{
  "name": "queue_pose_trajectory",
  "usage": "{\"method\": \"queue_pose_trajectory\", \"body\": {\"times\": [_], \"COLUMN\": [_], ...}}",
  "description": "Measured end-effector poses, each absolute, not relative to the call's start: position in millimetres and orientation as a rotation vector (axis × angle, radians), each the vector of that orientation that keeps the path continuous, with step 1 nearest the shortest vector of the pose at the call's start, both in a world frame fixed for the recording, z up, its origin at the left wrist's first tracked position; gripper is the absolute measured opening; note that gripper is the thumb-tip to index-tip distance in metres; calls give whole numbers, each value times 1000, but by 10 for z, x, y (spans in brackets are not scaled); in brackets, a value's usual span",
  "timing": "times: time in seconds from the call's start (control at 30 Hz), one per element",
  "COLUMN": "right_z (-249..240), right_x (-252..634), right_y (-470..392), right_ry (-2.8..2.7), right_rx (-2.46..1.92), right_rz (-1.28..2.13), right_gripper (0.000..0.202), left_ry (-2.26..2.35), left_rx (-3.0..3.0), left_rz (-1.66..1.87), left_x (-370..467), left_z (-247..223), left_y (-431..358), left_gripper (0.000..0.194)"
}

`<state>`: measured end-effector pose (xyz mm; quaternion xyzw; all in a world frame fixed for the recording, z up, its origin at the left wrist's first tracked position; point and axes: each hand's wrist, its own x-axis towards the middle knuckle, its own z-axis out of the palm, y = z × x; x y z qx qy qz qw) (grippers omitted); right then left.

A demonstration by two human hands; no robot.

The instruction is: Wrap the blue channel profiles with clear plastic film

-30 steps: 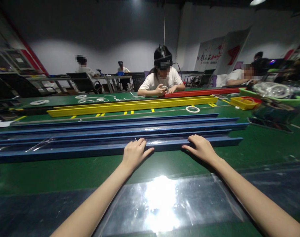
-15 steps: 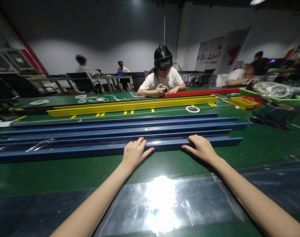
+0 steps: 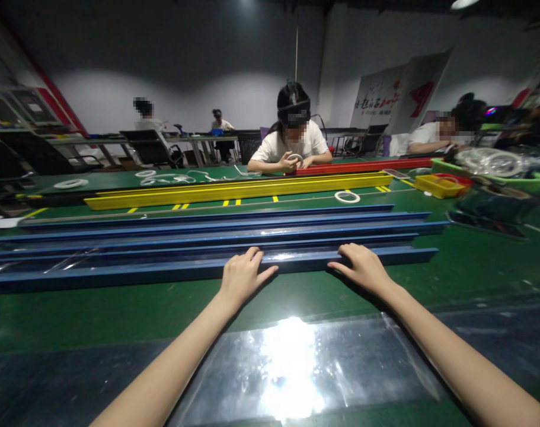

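Observation:
Several long blue channels lie side by side across the green table. My left hand (image 3: pixel 242 277) grips the near wall of the nearest blue channel (image 3: pixel 131 277), fingers over its top edge and thumb pointing right along the front. Farther right, my right hand (image 3: pixel 362 267) holds the same channel near its right end, fingers over the edge and thumb pointing left. In front of both hands a clear plastic sheet (image 3: pixel 341 362) lies flat and reflects a bright light.
Beyond the blue channels are yellow channels (image 3: pixel 243 190) and a white tape roll (image 3: pixel 347 197). Across the table a person (image 3: pixel 291 139) holds a ring by a red channel (image 3: pixel 363 168). At right stand a yellow tray (image 3: pixel 438 186) and a green tray (image 3: pixel 534 181).
The person across the table has shifted their hands slightly. My hands and the blue channels have not visibly moved.

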<state>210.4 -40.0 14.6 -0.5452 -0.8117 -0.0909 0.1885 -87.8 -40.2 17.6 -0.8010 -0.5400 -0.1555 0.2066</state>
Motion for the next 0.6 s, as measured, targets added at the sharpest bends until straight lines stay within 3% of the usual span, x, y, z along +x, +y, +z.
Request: {"method": "queue_pose_trajectory", "body": {"times": [0.6], "right_z": [143], "right_x": [2095], "right_y": [-394], "right_ry": [-2293], "right_rx": [-1535], "right_rz": [-253], "right_gripper": [34], "left_ry": [-1406], "left_rx": [-2258], "left_rz": [-561], "left_x": [-908], "left_z": [104], "left_y": [-396], "left_gripper": [43]}}
